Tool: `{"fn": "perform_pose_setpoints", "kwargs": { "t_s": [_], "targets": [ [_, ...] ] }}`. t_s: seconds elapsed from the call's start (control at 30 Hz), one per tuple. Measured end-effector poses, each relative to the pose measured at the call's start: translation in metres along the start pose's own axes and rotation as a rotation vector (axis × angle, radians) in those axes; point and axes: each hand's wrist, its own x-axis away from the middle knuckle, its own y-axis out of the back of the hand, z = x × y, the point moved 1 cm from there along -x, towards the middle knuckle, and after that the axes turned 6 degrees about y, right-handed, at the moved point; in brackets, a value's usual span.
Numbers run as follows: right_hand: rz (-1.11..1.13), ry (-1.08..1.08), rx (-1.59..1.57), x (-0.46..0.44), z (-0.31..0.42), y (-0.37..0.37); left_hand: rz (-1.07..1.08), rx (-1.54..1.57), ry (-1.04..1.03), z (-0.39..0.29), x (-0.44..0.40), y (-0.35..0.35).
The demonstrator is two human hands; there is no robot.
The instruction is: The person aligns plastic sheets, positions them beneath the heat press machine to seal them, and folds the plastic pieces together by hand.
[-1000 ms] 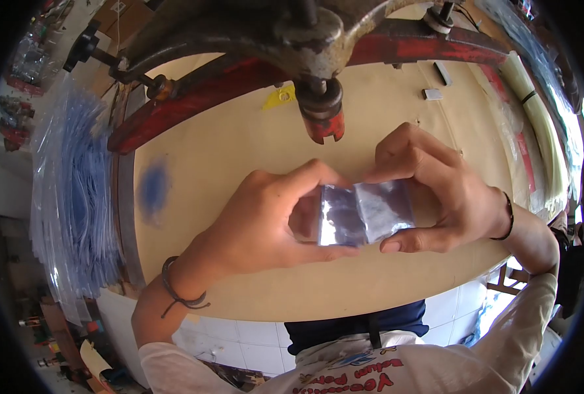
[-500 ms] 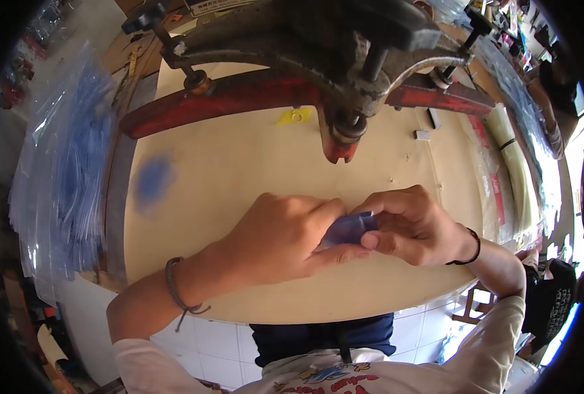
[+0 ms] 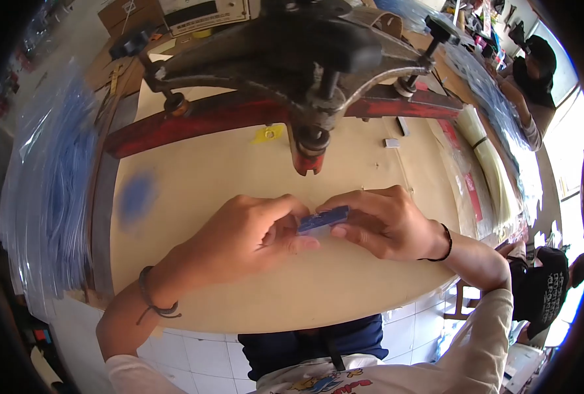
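Between my hands, above the tan tabletop (image 3: 239, 299), is a small flat blue plastic piece (image 3: 323, 219), partly see-through and tilted. It could be a thin stack of sheets; I cannot tell. My left hand (image 3: 249, 230) has fingers and thumb closed at its left end. My right hand (image 3: 390, 226) pinches the right end between thumb and fingers. The fingers cover both ends. Beyond them hangs a red-and-black metal press frame (image 3: 203, 108), its notched red tip (image 3: 306, 163) pointing down toward the table.
Long clear-blue plastic sheets (image 3: 49, 197) are piled at the left. A blurred blue patch (image 3: 137, 196) marks the tabletop. Toward the back lie a yellow piece (image 3: 268, 133) and a small grey block (image 3: 391, 142). A pale tied bundle (image 3: 486, 148) is at right; other people (image 3: 543, 285) are beyond.
The blue piece has turned, showing its long narrow side. My left fingers have shifted toward its left end, uncovering more of it. The whole view has swung, moving the press left in frame.
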Motion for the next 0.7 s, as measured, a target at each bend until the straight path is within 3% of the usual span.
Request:
{"fn": "perform_pose_setpoints", "kwargs": {
  "t_s": [0.3, 0.4, 0.7],
  "targets": [
    [0.019, 0.167, 0.099, 0.0008, -0.0089, 0.0030, -0.206, -0.300, -0.313, 0.0004, -0.0005, -0.0086],
    [0.042, 0.068, 0.061, 0.0040, -0.0084, 0.0014, -0.211, -0.330, -0.327, 0.0002, 0.0011, -0.0084],
    [0.020, 0.070, 0.012, 0.0031, -0.0050, -0.0005, -0.189, -0.499, -0.376, -0.0004, 0.0040, -0.0084]
  ]
}}
